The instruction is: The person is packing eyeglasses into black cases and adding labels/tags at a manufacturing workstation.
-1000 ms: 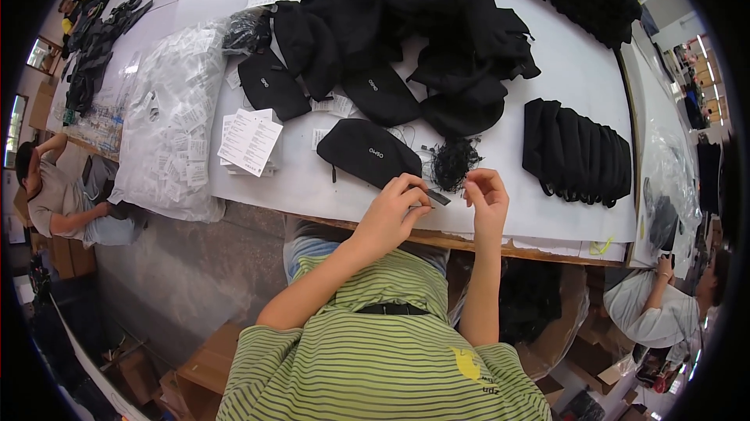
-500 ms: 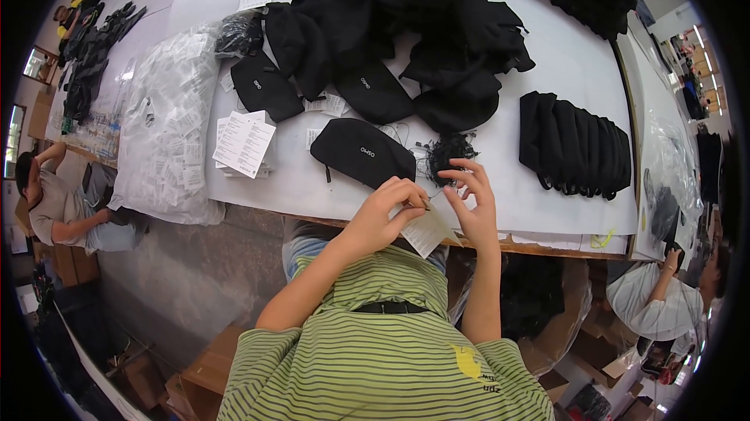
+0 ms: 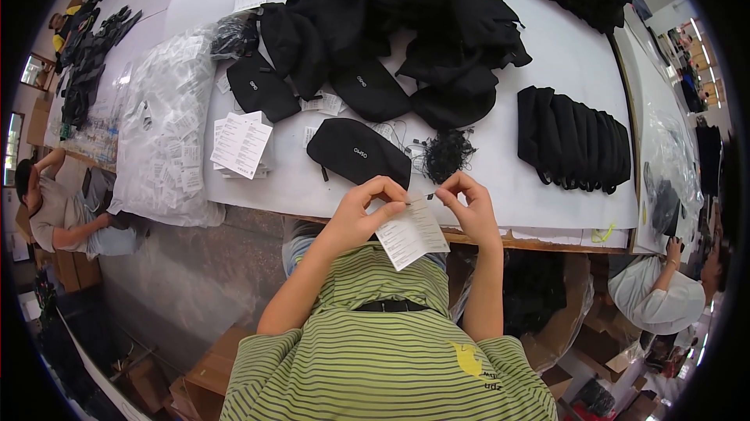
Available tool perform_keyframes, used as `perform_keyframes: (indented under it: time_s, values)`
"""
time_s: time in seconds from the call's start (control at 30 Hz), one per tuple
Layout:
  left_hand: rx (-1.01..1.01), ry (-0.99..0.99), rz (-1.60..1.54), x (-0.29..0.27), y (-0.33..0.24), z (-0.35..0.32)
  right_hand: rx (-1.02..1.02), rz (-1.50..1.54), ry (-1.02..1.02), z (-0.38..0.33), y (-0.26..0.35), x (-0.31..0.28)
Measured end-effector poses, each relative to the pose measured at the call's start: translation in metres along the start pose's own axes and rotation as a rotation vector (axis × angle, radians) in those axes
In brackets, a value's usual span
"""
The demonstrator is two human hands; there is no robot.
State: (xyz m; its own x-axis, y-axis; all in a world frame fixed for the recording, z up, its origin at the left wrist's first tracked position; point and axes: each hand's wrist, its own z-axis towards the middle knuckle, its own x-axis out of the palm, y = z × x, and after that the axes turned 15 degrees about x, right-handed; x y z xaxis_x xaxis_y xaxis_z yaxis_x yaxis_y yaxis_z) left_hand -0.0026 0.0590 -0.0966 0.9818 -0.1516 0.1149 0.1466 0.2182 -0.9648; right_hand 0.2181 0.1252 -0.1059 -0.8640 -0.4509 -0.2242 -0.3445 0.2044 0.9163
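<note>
Right at the near edge of the white desk [image 3: 547, 194], one white paper tag [image 3: 412, 235] hangs between two hands. Its long axis runs from upper right to lower left, tilted, with the top end up by the fingertips and the printed face turned up toward the camera. The left hand [image 3: 361, 214] pinches the tag's upper left corner, fingers curled close together; the right hand [image 3: 469, 210] pinches near the top right, where a thin dark string meets the tag, fingers likewise narrow.

Just beyond the tag, on the desk, lies one black pouch [image 3: 358, 152], its long axis running left to right and a little down to the right. Right of that pouch sits one tangle of black strings [image 3: 448, 153]. Farther right stands one row of stacked black pouches [image 3: 574, 146]. Left of the single pouch lies one stack of white tags [image 3: 241, 144], and left of that a heap of clear plastic bags [image 3: 164, 140]. Behind the pouch spreads a pile of black bags [image 3: 391, 38], too jumbled to count
</note>
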Motion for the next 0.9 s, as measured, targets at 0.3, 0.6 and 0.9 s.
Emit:
perform_keyframes:
  time_s: [0.3,0.6,0.9]
  values:
    - [-0.006,-0.033,-0.039,-0.02,0.0,-0.008,-0.23,-0.493,-0.668,0.002,0.003,-0.012]
    - [0.072,0.066,-0.028,-0.012,-0.009,-0.008,0.006,0.095,0.255,-0.018,0.026,0.04]
    - [0.065,0.056,-0.039,-0.011,-0.014,-0.01,0.181,0.36,0.475,-0.016,0.017,0.041]
